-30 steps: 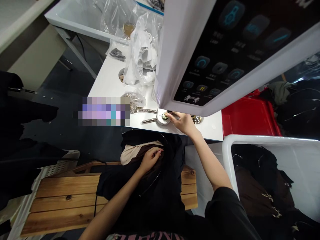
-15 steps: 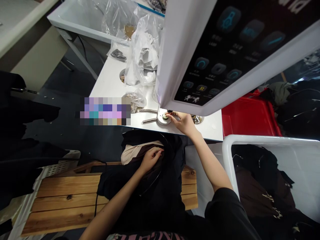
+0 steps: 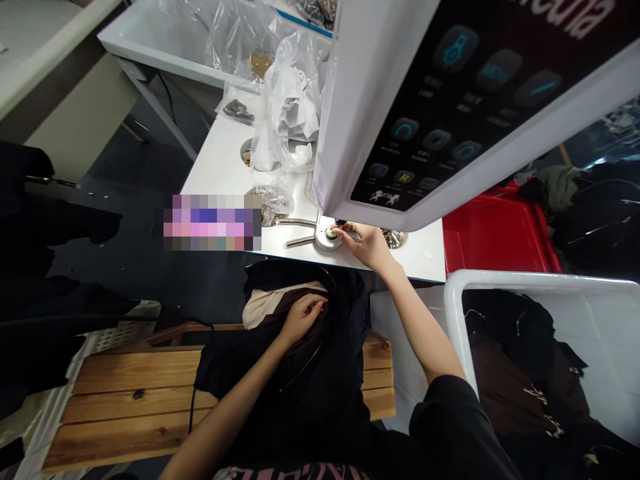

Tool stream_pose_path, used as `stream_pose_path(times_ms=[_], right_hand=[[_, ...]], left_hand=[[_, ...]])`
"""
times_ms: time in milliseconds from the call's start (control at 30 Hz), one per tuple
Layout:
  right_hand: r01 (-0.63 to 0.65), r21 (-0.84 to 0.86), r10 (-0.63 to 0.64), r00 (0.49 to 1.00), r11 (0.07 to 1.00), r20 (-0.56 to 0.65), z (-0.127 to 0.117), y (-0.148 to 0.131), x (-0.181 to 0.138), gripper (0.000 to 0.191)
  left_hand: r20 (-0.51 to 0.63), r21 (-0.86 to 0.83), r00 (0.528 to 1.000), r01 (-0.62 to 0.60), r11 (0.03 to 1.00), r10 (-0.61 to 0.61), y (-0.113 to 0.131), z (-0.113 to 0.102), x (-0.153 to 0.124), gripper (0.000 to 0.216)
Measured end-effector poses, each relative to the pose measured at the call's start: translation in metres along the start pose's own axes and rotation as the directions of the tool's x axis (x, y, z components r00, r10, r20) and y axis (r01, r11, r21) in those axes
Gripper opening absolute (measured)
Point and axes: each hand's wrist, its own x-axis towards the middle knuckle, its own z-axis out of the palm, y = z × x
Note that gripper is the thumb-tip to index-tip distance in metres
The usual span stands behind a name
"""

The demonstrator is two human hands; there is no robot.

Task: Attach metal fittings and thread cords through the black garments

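My right hand reaches to the round base of a white machine. Its thumb and finger are pinched over the greenish centre of that base. Whatever small part may be between those fingertips is too small to make out. Two coiled metal springs stick out to the left of the base. Down on my lap, my left hand is closed, fingers curled, on a dark garment with a beige and brown inside. A black cord or edging runs past the fingertips.
Clear bags and a hole with small metal parts are on the white table. More metal parts lie right of my hand. A red bin and white tub of dark clothes stand right. A wooden bench is lower left.
Both hands stay in the same place and pose. Only the camera view has shifted very slightly, showing a little more of the machine's panel lettering.
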Motion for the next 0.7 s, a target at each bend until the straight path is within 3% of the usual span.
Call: stream_pose_path(times_ms=[500, 700], right_hand=[[0.032, -0.029, -0.031, 0.999, 0.999, 0.033, -0.005, 0.002, 0.000, 0.022], [0.133, -0.008, -0.131, 0.955, 0.991, -0.266, -0.016, -0.011, -0.036, 0.017]], left_hand=[[-0.009, 0.011, 1.000, -0.013, 1.000, 0.013, 0.000, 0.000, 0.001, 0.022], [0.015, 0.147, 0.999, -0.037, 0.988, 0.035, 0.027, -0.013, -0.011, 0.025]])
